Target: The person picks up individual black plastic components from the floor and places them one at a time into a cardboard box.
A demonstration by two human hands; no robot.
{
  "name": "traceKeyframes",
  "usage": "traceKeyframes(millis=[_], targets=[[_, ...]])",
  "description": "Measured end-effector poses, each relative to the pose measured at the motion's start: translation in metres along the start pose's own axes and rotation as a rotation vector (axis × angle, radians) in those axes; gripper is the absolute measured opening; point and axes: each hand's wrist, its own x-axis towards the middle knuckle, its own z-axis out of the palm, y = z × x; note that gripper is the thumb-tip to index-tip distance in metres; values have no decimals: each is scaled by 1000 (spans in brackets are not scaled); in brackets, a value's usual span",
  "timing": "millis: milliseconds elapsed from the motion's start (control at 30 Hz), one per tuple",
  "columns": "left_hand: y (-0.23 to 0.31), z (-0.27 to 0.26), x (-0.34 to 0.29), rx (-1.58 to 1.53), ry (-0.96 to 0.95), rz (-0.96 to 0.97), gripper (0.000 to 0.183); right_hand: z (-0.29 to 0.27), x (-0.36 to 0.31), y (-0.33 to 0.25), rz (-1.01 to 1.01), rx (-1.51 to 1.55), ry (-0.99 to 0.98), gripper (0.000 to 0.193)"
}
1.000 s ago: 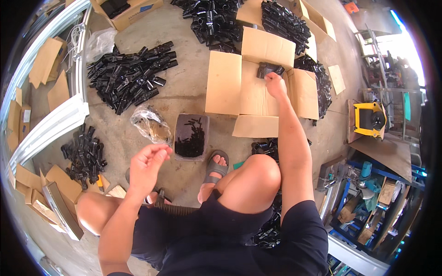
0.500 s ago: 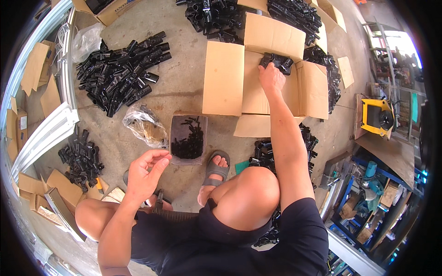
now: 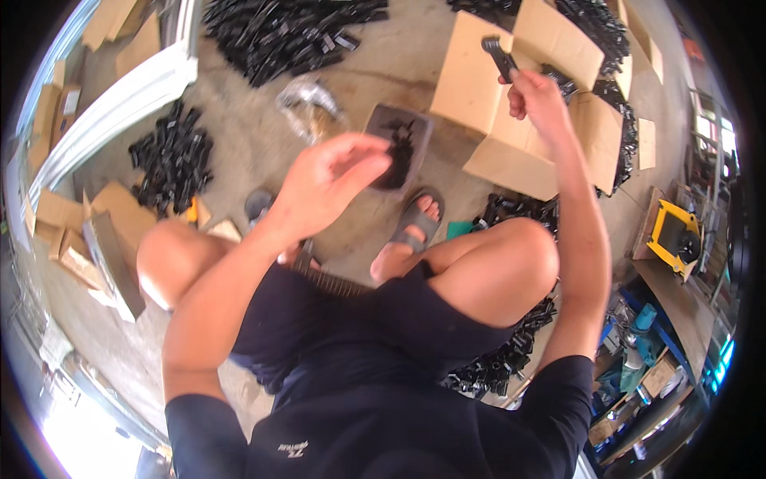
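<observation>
My right hand (image 3: 538,104) grips a short black tubular part (image 3: 498,54) by its lower end, raised over the open cardboard box (image 3: 469,76). More black parts (image 3: 561,80) lie inside the box, partly hidden behind the hand. My left hand (image 3: 325,185) hangs in the air at the middle, a little blurred, fingers curved and thumb apart, with nothing visible in it. Just beyond its fingertips stands a grey plastic bin (image 3: 424,144) holding small black pieces (image 3: 404,152); the hand covers part of the bin's left side.
Heaps of black tubular parts lie at the far left (image 3: 279,32), at the left (image 3: 171,156) and beside my right knee (image 3: 511,351). A clear plastic bag (image 3: 307,104) rests near the bin. Cut cardboard (image 3: 120,211) and white rails (image 3: 120,120) line the left side; a yellow-framed device (image 3: 674,235) stands right.
My right hand has lifted a single black part up from the row in the box. My left hand has risen and moved right, its fingers spreading. The whole view has shifted.
</observation>
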Motion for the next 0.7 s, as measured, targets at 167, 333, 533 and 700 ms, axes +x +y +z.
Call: traceKeyframes(millis=[167,333,533,700], targets=[[8,-1,-21,-314,48,259,40,84,-96,-124,-151,-76,-455,38],[19,-22,-33,-587,66,422,32,150,-147,-159,-208,88,-461,40],[20,-43,-52,-639,209,408,23,190,-165,-154,-479,90,-63,29],[20,-47,-62,-509,255,434,23,200,-183,-153,-368,382,-213,38]])
